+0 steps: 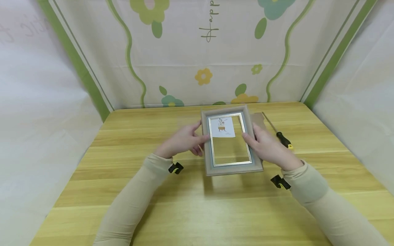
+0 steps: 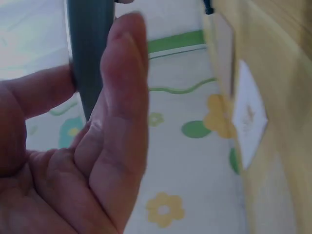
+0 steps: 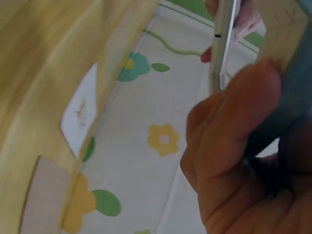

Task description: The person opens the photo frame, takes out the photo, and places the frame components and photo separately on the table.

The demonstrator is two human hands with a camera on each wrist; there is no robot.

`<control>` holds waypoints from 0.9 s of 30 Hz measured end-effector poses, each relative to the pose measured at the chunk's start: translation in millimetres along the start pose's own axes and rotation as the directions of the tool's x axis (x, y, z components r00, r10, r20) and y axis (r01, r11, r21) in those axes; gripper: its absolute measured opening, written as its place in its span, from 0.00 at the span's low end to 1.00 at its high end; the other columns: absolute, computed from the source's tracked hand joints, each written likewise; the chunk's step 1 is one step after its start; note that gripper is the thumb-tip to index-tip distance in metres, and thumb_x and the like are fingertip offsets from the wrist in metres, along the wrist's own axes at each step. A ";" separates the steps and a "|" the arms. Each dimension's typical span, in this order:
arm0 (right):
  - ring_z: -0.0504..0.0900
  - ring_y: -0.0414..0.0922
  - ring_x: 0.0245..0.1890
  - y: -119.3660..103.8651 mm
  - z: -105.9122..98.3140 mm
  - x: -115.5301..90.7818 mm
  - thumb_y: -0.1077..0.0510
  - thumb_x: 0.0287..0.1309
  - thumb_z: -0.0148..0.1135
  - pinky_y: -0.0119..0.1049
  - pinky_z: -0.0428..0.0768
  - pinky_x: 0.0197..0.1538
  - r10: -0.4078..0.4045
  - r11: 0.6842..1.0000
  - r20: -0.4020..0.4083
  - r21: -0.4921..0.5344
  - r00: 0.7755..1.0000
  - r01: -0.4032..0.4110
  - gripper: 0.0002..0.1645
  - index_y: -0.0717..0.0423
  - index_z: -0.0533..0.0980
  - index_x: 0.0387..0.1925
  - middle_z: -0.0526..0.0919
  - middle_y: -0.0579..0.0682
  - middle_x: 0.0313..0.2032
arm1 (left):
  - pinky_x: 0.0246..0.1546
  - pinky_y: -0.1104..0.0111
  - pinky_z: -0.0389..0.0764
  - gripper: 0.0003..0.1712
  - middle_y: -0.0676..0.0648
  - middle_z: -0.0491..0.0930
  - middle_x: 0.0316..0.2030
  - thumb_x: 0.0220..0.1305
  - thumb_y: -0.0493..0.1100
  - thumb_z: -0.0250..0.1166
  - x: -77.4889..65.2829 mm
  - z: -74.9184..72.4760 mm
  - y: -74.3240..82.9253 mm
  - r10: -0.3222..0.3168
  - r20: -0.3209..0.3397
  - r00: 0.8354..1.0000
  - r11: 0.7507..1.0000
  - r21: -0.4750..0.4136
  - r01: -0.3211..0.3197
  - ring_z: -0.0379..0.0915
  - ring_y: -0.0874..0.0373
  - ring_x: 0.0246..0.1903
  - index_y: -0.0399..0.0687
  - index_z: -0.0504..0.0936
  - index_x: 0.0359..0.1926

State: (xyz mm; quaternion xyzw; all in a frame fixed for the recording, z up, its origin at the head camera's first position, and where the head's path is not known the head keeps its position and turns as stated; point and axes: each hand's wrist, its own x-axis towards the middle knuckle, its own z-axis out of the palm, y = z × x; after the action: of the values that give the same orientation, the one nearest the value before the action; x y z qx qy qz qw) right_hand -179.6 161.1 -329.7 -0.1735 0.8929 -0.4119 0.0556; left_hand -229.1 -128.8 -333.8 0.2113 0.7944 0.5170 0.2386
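Observation:
A picture frame (image 1: 207, 153) with a grey-beige outer border and a silver inner edge is held up over the table, tilted. My left hand (image 1: 186, 138) pinches its left side, thumb on the front. On the right side my right hand (image 1: 266, 145) grips it, thumb over the front border; its other fingers are mostly hidden in the head view. Through the open middle shows a white card (image 1: 223, 127) with a potted plant printed on it. Both wrist views show this card (image 2: 249, 117) lying on the table, apart from the frame.
Behind the right hand, a brown board (image 1: 258, 119) lies partly hidden. To its right is a screwdriver (image 1: 283, 139) with a black and yellow handle. A faint clear sheet (image 1: 186, 121) seems to lie left of the frame. A flower-patterned cloth (image 1: 184, 51) hangs behind the wooden table (image 1: 227, 218).

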 end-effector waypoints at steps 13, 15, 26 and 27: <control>0.85 0.62 0.39 48.0 42.4 12.2 0.49 0.80 0.34 0.52 0.83 0.46 0.206 0.960 0.199 -0.233 0.958 -0.158 0.45 0.76 0.25 0.71 0.80 0.75 0.44 | 0.26 0.59 0.85 0.14 0.41 0.85 0.25 0.72 0.47 0.61 24.2 16.1 -43.7 -0.149 0.100 0.984 0.961 0.249 0.121 0.83 0.50 0.21 0.38 0.79 0.38; 0.83 0.54 0.22 47.9 45.2 12.6 0.49 0.79 0.35 0.47 0.84 0.31 0.238 0.957 0.215 -0.220 0.947 -0.191 0.45 0.73 0.23 0.72 0.81 0.64 0.27 | 0.25 0.62 0.84 0.17 0.42 0.85 0.24 0.72 0.48 0.60 25.0 16.4 -47.0 -0.169 0.101 0.981 0.946 0.297 0.132 0.82 0.53 0.20 0.38 0.81 0.34; 0.72 0.43 0.09 53.3 43.4 18.1 0.52 0.79 0.35 0.38 0.76 0.16 0.269 0.946 0.276 -0.258 0.923 -0.198 0.42 0.75 0.27 0.72 0.75 0.53 0.17 | 0.25 0.65 0.84 0.16 0.44 0.85 0.22 0.67 0.47 0.67 28.3 22.8 -51.1 -0.207 0.086 0.975 0.928 0.332 0.168 0.82 0.54 0.20 0.36 0.80 0.32; 0.73 0.44 0.10 53.7 43.0 18.5 0.52 0.79 0.35 0.39 0.76 0.16 0.269 0.946 0.280 -0.259 0.922 -0.197 0.42 0.75 0.28 0.72 0.75 0.54 0.18 | 0.26 0.64 0.84 0.15 0.44 0.85 0.22 0.67 0.46 0.67 28.1 23.5 -50.3 -0.209 0.081 0.974 0.929 0.326 0.172 0.82 0.54 0.20 0.36 0.79 0.33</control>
State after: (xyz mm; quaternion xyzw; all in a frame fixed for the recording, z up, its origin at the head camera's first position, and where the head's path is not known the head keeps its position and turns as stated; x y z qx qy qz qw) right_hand -200.6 156.0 -397.6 -0.1335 0.9281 -0.2654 0.2244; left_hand -242.0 -114.4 -392.9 0.1979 0.8689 0.3439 0.2958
